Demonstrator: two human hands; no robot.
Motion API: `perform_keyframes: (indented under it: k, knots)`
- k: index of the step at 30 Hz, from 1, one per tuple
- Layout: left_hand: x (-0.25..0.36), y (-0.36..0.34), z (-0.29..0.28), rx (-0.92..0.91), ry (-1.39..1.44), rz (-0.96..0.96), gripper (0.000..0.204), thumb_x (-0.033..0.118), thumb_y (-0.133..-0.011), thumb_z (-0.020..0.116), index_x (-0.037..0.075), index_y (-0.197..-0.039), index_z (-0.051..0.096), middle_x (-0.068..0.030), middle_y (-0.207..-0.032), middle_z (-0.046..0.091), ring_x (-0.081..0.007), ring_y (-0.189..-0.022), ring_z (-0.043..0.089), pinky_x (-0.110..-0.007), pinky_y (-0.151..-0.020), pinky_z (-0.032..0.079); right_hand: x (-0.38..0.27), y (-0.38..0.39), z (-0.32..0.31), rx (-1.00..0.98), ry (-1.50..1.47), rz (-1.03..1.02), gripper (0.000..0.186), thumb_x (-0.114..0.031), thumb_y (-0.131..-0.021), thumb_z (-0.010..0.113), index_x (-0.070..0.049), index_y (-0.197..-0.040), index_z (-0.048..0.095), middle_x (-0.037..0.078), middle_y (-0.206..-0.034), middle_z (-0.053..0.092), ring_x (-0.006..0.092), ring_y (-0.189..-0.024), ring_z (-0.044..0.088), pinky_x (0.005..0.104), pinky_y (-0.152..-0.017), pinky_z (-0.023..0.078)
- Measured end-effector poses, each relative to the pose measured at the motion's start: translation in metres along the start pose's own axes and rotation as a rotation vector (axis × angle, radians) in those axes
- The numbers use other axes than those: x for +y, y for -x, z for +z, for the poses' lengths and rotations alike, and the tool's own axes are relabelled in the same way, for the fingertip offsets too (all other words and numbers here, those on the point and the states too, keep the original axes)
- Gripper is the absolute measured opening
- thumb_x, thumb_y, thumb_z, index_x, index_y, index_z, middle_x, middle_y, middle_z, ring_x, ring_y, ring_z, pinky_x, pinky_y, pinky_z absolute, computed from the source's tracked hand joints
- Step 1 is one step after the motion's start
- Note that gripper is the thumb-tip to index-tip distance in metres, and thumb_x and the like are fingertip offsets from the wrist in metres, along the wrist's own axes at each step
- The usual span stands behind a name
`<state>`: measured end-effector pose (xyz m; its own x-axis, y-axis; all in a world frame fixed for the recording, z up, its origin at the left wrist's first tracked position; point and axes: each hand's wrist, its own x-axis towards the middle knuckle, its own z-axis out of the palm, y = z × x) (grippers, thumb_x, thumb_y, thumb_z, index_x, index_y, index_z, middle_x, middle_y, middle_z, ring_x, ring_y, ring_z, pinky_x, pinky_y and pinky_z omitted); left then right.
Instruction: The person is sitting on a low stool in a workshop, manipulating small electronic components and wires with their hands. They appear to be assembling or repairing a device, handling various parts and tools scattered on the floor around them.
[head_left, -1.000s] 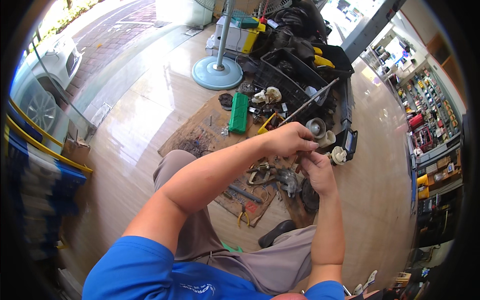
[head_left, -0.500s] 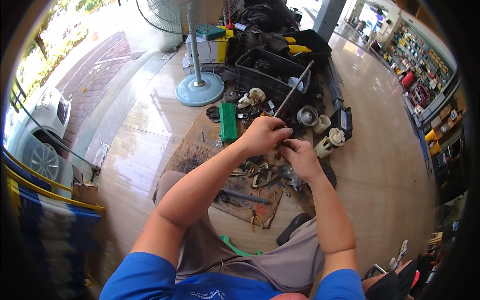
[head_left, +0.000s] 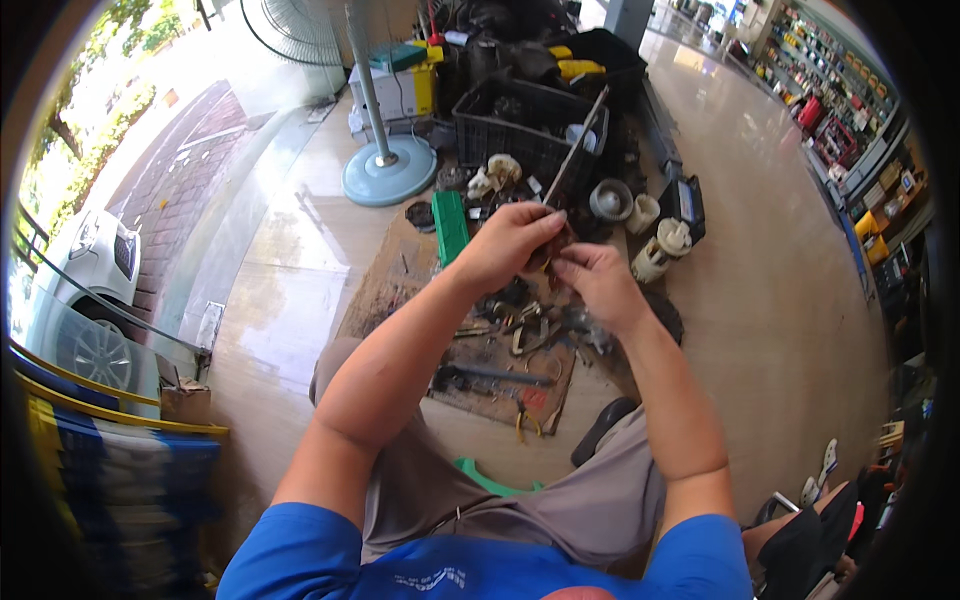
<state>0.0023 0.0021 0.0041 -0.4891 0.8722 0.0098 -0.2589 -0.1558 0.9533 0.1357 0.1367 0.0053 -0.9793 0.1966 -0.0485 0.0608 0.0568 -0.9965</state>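
My left hand and my right hand meet in front of me, both closed with thumbs and fingertips pinched on a small dark reddish piece that is mostly hidden and too small to name. A long thin rod leans up behind my fingers; I cannot tell whether they touch it. Below lies a stained cardboard sheet with scattered tools, metal parts and yellow-handled pliers. A green case, a silver fan wheel and a cream pump unit lie around.
A pedestal fan and a black crate of parts stand ahead. A white car is outside at left, beside yellow-and-blue stacked things. Stocked shelves line the right. Another person's leg shows at lower right.
My hands have risen in the picture and moved slightly left, still pinched together. The view has shifted, showing more of the doorway and of the other person's leg.
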Motion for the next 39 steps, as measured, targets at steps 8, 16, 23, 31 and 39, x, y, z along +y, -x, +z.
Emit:
perform_keyframes:
  k: [8, 16, 23, 31, 39]
  knots:
    - [0.006, 0.004, 0.003, 0.026, -0.088, -0.069, 0.023, 0.024, -0.101, 0.060, 0.002, -0.096, 0.065, 0.0016, -0.068, 0.057, -0.0055, -0.053, 0.047, -0.021, -0.047, 0.034, 0.004, -0.001, -0.021, -0.190, -0.336, 0.106, 0.017, -0.018, -0.100, 0.060, -0.004, -0.105, 0.068, -0.003, -0.077, 0.059, 0.0014, -0.059, 0.047, 0.0160, -0.049, 0.033]
    - [0.004, 0.001, -0.005, -0.002, -0.012, -0.119, 0.022, 0.024, -0.099, 0.063, 0.002, -0.099, 0.067, 0.0024, -0.071, 0.057, -0.0047, -0.058, 0.045, -0.022, -0.049, 0.032, 0.008, -0.006, -0.021, -0.203, -0.354, 0.121, 0.017, -0.020, -0.101, 0.059, -0.005, -0.105, 0.067, -0.003, -0.076, 0.058, 0.0015, -0.060, 0.047, 0.0153, -0.048, 0.033]
    - [0.012, 0.006, 0.003, 0.040, -0.132, -0.125, 0.022, 0.025, -0.097, 0.067, 0.003, -0.099, 0.067, 0.0029, -0.070, 0.058, -0.0049, -0.055, 0.045, -0.021, -0.048, 0.032, 0.005, -0.005, -0.017, -0.175, -0.275, 0.124, 0.016, -0.021, -0.100, 0.061, -0.006, -0.104, 0.067, -0.003, -0.081, 0.061, 0.0018, -0.065, 0.050, 0.0155, -0.051, 0.035]
    - [0.003, 0.006, -0.007, -0.188, 0.202, -0.089, 0.017, 0.021, -0.098, 0.065, 0.004, -0.097, 0.066, 0.0021, -0.071, 0.056, -0.0052, -0.055, 0.042, -0.021, -0.048, 0.029, 0.003, -0.002, -0.018, -0.270, -0.324, 0.045, 0.016, -0.020, -0.100, 0.060, -0.005, -0.104, 0.066, -0.003, -0.082, 0.062, 0.0028, -0.063, 0.048, 0.0175, -0.054, 0.036]
    - [0.013, 0.006, -0.001, -0.095, -0.029, -0.153, 0.018, 0.017, -0.099, 0.061, 0.000, -0.105, 0.065, 0.0009, -0.072, 0.056, -0.0061, -0.056, 0.043, -0.021, -0.048, 0.030, -0.013, 0.004, -0.009, -0.029, 0.187, -0.043, 0.014, -0.011, -0.099, 0.060, 0.001, -0.097, 0.068, -0.003, -0.074, 0.061, 0.0054, -0.064, 0.052, 0.0233, -0.057, 0.042]
